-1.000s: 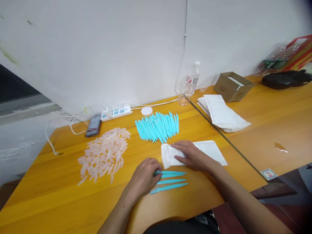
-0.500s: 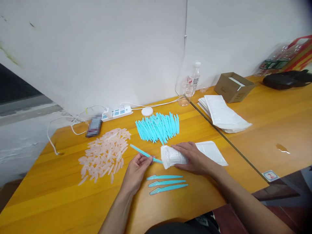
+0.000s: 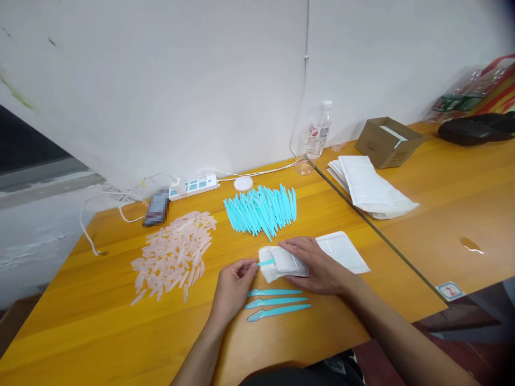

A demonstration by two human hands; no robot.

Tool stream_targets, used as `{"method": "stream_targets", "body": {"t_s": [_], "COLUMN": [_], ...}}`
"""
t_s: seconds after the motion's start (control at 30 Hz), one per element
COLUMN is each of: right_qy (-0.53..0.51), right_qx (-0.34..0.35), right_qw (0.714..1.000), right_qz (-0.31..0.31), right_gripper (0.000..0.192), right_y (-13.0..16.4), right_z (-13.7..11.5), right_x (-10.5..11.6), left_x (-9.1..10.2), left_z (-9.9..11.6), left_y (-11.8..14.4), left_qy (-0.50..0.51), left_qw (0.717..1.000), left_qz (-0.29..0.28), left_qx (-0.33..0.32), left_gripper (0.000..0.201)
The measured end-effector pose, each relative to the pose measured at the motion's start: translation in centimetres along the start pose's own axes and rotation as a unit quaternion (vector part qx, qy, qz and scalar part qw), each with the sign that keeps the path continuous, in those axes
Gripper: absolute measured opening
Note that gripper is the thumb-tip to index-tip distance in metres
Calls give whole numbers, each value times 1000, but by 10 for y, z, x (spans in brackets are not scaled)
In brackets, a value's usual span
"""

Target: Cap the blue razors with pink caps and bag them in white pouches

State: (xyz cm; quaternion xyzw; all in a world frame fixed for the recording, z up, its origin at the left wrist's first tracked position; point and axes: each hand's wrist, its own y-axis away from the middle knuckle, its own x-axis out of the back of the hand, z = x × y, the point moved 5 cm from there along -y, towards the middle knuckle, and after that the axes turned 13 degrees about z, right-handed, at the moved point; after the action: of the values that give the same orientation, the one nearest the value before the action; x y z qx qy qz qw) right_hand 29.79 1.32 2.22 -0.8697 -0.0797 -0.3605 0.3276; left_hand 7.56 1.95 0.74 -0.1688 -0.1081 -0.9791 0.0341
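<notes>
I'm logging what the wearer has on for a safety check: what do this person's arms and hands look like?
Both the left hand and the right hand are bare: no gloves, rings or watch in view. The forearms are uncovered too, with no sleeves showing.

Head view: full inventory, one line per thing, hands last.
loose teal razors: three, teal, table front, below the pouch
teal razor pile: many, teal, table centre back
clear caps: many, pale pink-clear, table left
white pouch: one, white, under right hand, teal razor end sticking out its mouth
flat pouch: one, white, right of the hand
pouch stack: several, white, right table
cardboard box: one, brown, right table back
power strip: one, white, by wall
water bottle: one, clear, by wall
left hand: pinching the razor end
right hand: on the white pouch
</notes>
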Motion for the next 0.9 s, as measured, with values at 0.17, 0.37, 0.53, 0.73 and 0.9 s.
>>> {"method": "stream_targets", "body": {"t_s": [0.17,0.37,0.53,0.73,0.9], "right_qy": [29,26,17,13,11], "right_qx": [-3,-38,-43,-49,-44], "right_qw": [999,998,999,999,999], "right_qz": [-29,-34,-8,-3,-13], "right_gripper": [90,74,69,65,60], "right_y": [-1,-4,-3,-3,-6], "right_z": [1,0,-1,-1,-4], "right_x": [-7,-5,-2,-1,0], "left_x": [-4,4,-9,20,62], "left_z": [24,25,27,32,21], "left_y": [12,33,32,36,19], "left_qy": [-56,-274,-320,-223,43], "left_qw": [988,925,893,902,989], "left_qz": [-53,-111,-132,-177,19], "left_qx": [-134,-239,-288,-325,-141], "left_gripper": [29,17,14,17,51]}}
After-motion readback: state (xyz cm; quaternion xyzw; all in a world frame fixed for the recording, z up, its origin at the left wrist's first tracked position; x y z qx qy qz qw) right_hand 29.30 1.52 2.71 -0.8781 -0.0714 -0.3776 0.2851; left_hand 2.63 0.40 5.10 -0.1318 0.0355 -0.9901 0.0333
